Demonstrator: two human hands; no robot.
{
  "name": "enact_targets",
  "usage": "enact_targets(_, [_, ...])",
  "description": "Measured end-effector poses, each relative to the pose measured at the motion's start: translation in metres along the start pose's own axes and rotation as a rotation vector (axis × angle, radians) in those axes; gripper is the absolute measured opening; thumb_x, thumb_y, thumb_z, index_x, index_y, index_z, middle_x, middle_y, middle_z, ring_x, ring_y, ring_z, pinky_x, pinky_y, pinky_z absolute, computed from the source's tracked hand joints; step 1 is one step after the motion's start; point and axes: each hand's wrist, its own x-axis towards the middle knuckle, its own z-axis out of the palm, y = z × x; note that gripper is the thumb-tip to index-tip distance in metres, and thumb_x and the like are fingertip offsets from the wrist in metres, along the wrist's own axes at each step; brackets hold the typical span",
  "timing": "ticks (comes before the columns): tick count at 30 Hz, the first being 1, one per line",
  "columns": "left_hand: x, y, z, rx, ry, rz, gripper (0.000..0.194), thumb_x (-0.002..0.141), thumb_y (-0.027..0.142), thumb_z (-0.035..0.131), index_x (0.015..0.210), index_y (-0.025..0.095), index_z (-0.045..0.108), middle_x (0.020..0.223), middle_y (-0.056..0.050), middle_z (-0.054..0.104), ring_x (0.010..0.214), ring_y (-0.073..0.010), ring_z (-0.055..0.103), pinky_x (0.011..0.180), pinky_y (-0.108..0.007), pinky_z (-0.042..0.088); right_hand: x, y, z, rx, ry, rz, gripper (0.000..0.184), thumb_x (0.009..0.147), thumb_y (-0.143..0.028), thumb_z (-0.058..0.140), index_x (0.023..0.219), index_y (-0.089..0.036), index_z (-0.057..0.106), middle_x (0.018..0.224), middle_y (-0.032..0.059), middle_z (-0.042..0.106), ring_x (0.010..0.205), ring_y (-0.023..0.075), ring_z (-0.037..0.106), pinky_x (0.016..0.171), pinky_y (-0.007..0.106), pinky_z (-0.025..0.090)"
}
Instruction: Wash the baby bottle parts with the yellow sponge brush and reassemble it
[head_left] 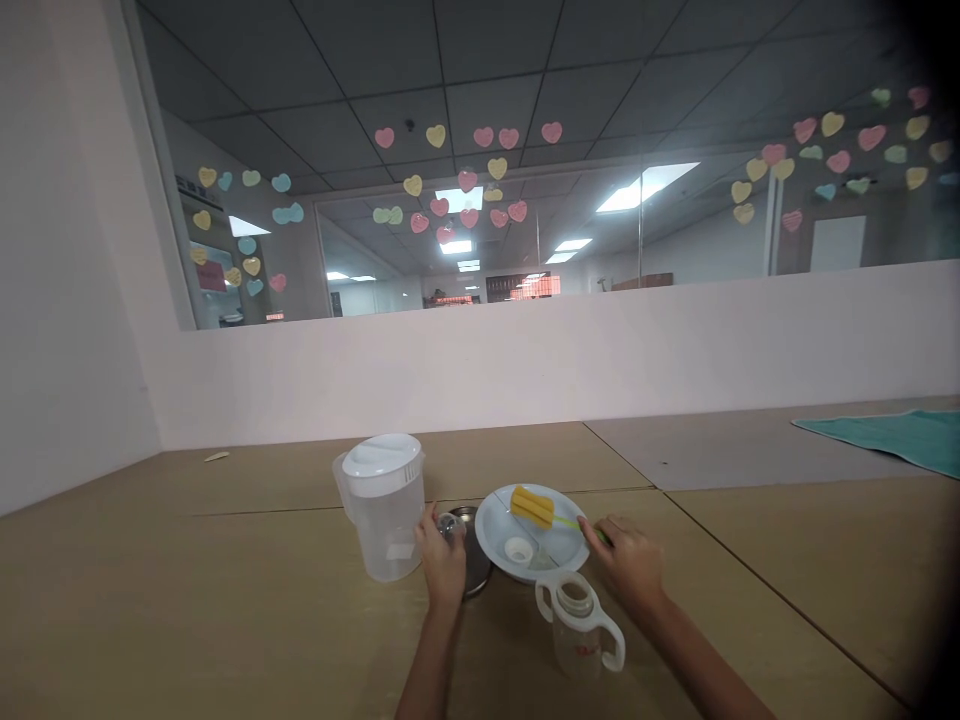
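My right hand (626, 560) grips the green handle of a bottle brush with a yellow sponge head (532, 507). That sponge head is over a pale blue-white bowl (491, 550). Inside the bowl lie a white ring (518, 550) and some water. My left hand (442, 560) is closed around a small clear dome-shaped piece (451, 527), partly hidden by the fingers. Just beyond it is a dark round metal tray (478, 575). A clear baby bottle (577, 640) with two white handles stands uncapped in front of the bowl, near my right forearm.
A translucent pitcher (386, 515) with a white lid stands left of my left hand. At the far right lies a teal cloth (892, 437). A small tan scrap (217, 456) is at the back left. Behind the table runs a white wall (390, 375) below a window with heart stickers.
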Motion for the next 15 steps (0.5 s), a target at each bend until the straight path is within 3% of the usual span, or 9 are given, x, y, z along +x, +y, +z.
enact_targets(4, [-0.003,-0.01,0.008,0.053,-0.133,-0.009,0.052,0.073,0.019,0.049,0.123,0.012,0.039,0.111,-0.012,0.049,0.107,-0.0234,0.05,0.096,-0.039,0.041,-0.002,0.0,0.002,0.003,-0.018,0.011,0.053,0.09,-0.051,0.039,0.055,-0.017,0.061,0.056,0.0016,0.059,0.055,0.0097,0.05,0.054,0.024,0.021])
enact_targets(8, [-0.006,-0.014,0.012,0.09,-0.274,0.033,0.046,0.069,0.009,0.048,0.115,0.012,0.049,0.113,-0.012,0.054,0.111,-0.0212,0.05,0.1,-0.034,0.038,-0.001,-0.001,0.001,-0.003,-0.037,0.028,0.053,0.09,-0.052,0.04,0.056,-0.017,0.061,0.057,0.0015,0.059,0.056,0.0097,0.051,0.053,0.025,0.019])
enact_targets(12, [-0.009,-0.007,0.007,0.156,-0.313,0.074,0.05,0.067,0.004,0.049,0.114,0.019,0.053,0.121,-0.007,0.052,0.118,-0.0216,0.044,0.104,-0.034,0.031,0.001,-0.004,-0.003,0.003,-0.055,0.018,0.054,0.09,-0.051,0.039,0.055,-0.017,0.061,0.057,0.0021,0.059,0.057,0.0094,0.051,0.053,0.024,0.02])
enact_targets(15, [-0.01,0.002,0.002,0.29,-0.325,0.022,0.046,0.068,0.006,0.052,0.111,0.02,0.056,0.116,-0.009,0.051,0.115,-0.0246,0.045,0.1,-0.037,0.034,0.002,-0.004,-0.004,0.006,-0.051,0.01,0.055,0.091,-0.051,0.038,0.054,-0.017,0.061,0.057,0.0024,0.059,0.055,0.009,0.05,0.053,0.024,0.02])
